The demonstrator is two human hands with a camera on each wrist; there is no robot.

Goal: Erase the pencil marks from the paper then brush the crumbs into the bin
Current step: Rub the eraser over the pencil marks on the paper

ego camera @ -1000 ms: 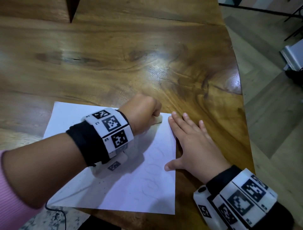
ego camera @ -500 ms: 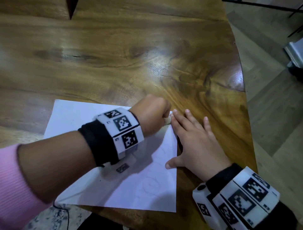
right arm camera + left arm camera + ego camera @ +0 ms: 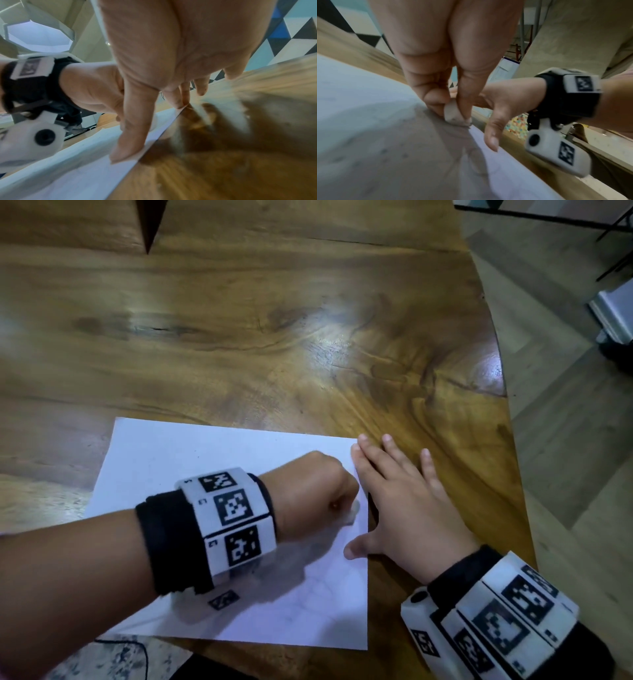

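A white sheet of paper (image 3: 191, 460) lies on the wooden table (image 3: 308, 337), with faint pencil loops (image 3: 476, 165) near its right edge. My left hand (image 3: 318, 491) pinches a small white eraser (image 3: 453, 115) between thumb and fingers, its tip pressed on the paper close to the right edge. My right hand (image 3: 404, 501) lies flat with straight fingers across that edge, the thumb (image 3: 126, 147) and index finger on the sheet, the rest on the wood. Small dark crumbs (image 3: 385, 150) dot the paper under the left wrist. No bin is in view.
The table's curved right edge (image 3: 507, 412) drops to a wood-plank floor. A grey object (image 3: 613, 309) stands on the floor at far right. A dark wedge (image 3: 149, 224) sits at the table's far side. A black cable (image 3: 137, 648) hangs by the near edge.
My left hand with the eraser has slid back toward me along the paper's right edge. The right hand has stayed flat on that edge.
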